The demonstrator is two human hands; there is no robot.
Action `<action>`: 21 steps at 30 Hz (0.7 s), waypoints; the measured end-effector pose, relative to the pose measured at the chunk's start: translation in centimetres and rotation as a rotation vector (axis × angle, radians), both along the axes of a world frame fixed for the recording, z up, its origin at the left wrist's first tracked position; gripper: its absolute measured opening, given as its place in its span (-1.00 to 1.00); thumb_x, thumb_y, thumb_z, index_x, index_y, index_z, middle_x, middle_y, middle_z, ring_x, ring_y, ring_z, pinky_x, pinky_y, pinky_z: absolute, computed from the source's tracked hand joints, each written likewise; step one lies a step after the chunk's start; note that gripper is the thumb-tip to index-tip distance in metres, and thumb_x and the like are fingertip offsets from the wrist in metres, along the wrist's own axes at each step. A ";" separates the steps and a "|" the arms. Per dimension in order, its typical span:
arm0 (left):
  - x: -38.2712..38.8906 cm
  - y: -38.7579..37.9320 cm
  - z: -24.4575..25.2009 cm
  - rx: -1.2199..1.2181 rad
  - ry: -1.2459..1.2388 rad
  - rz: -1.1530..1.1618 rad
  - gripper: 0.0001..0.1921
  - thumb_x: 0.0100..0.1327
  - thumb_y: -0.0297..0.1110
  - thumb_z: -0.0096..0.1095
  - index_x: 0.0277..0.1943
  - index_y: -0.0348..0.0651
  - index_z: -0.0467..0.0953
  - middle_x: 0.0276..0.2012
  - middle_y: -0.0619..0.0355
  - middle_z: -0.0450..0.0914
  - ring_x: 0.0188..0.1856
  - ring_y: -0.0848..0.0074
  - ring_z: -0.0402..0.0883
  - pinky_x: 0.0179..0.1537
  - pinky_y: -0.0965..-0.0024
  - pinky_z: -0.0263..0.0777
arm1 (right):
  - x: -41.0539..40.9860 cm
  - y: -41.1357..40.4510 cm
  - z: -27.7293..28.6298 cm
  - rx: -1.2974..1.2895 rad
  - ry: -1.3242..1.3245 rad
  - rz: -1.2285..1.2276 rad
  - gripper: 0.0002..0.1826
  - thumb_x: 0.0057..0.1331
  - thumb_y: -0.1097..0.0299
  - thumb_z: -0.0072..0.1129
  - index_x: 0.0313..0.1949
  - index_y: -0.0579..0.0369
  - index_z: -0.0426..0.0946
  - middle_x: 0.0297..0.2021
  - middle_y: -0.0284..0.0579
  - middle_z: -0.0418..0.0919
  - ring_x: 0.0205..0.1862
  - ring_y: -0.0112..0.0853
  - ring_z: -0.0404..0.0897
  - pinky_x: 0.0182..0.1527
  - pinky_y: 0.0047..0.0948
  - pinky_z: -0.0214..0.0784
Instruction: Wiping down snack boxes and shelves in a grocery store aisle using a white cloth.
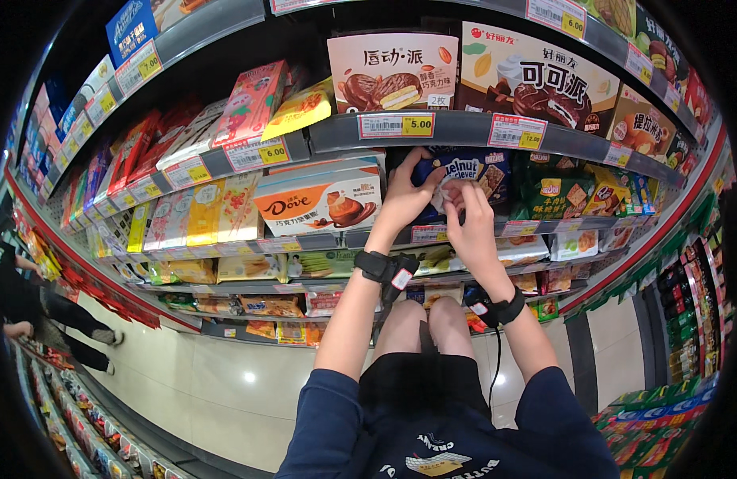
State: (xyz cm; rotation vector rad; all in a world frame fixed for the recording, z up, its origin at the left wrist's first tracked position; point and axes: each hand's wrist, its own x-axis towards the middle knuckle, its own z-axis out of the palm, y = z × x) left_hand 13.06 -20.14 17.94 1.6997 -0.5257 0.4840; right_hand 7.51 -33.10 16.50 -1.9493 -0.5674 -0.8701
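My left hand grips the left edge of a dark blue hazelnut snack packet, its thumb lying across the packet's front. Pinched in the fingers of my right hand is a crumpled white tissue, pressed against the front of that packet. The packet stands on a middle shelf, its lower part mostly hidden by my hands. To its left is a white and orange Dove chocolate box; to its right are dark green cracker packets. Both my wrists wear black straps.
Just above my hands runs a grey shelf edge with price tags, carrying chocolate pie boxes. A yellow packet juts over that edge. Lower shelves hold more biscuits. Another person stands in the aisle at left, on the tiled floor.
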 end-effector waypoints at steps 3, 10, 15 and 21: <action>0.1 -0.1 -0.1 -0.031 0.016 0.003 -0.72 0.11 -0.32 0.26 -0.19 -0.26 0.37 -0.44 -0.07 0.55 -0.41 0.27 0.56 -0.31 0.37 0.38 | 1.0 0.5 0.7 0.026 -0.003 -0.014 -0.75 0.10 0.69 -0.04 -0.19 0.25 0.36 -0.36 0.04 0.38 -0.32 -0.11 0.47 -0.26 -0.29 0.34; -0.4 -0.4 0.2 0.021 0.058 0.008 -0.74 0.18 -0.34 0.24 -0.19 -0.25 0.34 -0.44 0.13 0.45 -0.39 0.63 0.34 -0.32 0.53 0.31 | 3.0 -2.0 2.2 0.015 -0.108 -0.160 -0.79 0.06 0.70 -0.01 -0.27 0.26 0.40 -0.38 0.06 0.40 -0.34 -0.07 0.45 -0.29 -0.24 0.30; -0.2 -0.2 0.0 -0.037 -0.003 -0.006 -0.75 0.17 -0.36 0.23 -0.19 -0.26 0.34 -0.45 0.11 0.47 -0.40 0.63 0.38 -0.33 0.52 0.32 | 3.1 -4.3 2.7 -0.006 -0.089 -0.196 -0.78 0.07 0.71 -0.03 -0.25 0.29 0.38 -0.35 0.07 0.39 -0.35 -0.07 0.45 -0.31 -0.27 0.31; -0.1 -0.2 0.0 -0.033 0.035 -0.023 -0.71 0.12 -0.31 0.26 -0.20 -0.26 0.37 -0.42 -0.08 0.57 -0.37 0.25 0.58 -0.28 0.35 0.39 | 1.4 -4.8 0.0 -0.040 -0.040 -0.219 -0.74 0.09 0.70 -0.05 -0.19 0.29 0.33 -0.30 0.06 0.34 -0.37 -0.10 0.43 -0.31 -0.30 0.31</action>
